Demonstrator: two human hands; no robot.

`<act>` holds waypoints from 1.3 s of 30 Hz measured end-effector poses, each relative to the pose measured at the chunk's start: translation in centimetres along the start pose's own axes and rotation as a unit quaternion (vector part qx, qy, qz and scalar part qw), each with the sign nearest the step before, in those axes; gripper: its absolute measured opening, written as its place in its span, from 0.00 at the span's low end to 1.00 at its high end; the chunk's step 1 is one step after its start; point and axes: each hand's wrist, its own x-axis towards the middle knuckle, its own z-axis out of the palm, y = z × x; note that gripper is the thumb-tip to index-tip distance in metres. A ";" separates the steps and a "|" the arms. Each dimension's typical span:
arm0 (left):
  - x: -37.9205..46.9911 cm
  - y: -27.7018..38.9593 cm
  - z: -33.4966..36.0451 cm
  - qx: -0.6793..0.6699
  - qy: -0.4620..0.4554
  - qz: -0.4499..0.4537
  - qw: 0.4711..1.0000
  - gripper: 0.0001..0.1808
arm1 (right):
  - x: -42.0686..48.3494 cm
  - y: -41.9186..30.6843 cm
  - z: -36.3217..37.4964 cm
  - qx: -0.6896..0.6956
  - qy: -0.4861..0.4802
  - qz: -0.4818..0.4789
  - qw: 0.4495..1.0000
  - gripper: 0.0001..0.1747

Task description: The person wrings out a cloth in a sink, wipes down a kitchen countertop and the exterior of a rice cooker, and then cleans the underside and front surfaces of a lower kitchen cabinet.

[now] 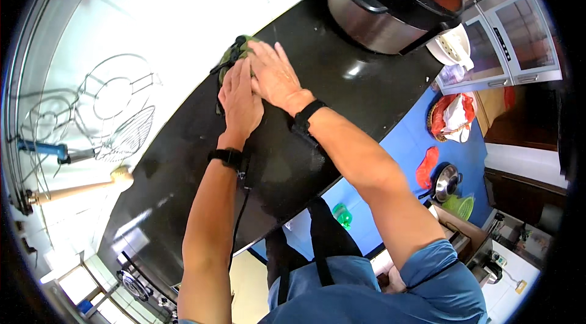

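Observation:
A small green camouflage fabric bundle (227, 56) with black straps or cords lies on the black countertop (361, 90), against the white wall. My left hand (241, 99) rests over its near side with fingers stretched along it. From the right, my right hand (274, 74) reaches across the bundle's other end, its thumb side touching my left hand. Both palms face down, so much of the bundle is hidden, and whether the fingertips grip it is not visible. Each wrist wears a black band, and a black cable (239, 223) runs down from the left one.
A large steel cooker (375, 21) with a black lid stands at the counter's far right. Wire racks and strainers (130, 136) and a wooden-handled tool (82, 191) hang along the left wall. On the blue floor are a basket (435, 118), a lidded pan (446, 182) and a green bottle (342, 216).

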 end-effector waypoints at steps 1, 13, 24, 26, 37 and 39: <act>1.3 0.4 0.8 0.001 -0.002 0.004 1.000 0.39 | 0.3 1.2 -0.7 -0.010 0.015 0.015 1.000 0.32; 6.9 6.9 6.1 -0.065 -0.010 0.125 0.990 0.25 | -3.3 8.3 -4.2 0.013 0.090 0.141 0.986 0.38; -4.0 14.0 3.8 -0.131 -0.130 0.120 0.975 0.32 | -16.8 3.9 -8.6 -0.034 0.100 0.151 0.983 0.36; -6.8 15.3 2.8 -0.151 -0.150 0.133 0.968 0.32 | -20.2 2.6 -9.3 -0.041 0.090 0.157 0.983 0.36; -19.5 12.4 -6.4 -0.213 -0.212 0.091 0.949 0.34 | -28.7 -10.1 -7.6 -0.021 0.021 0.177 0.984 0.36; -19.5 10.4 -7.2 -0.231 -0.236 0.082 0.940 0.34 | -27.5 -10.9 -6.3 -0.006 0.019 0.176 0.984 0.36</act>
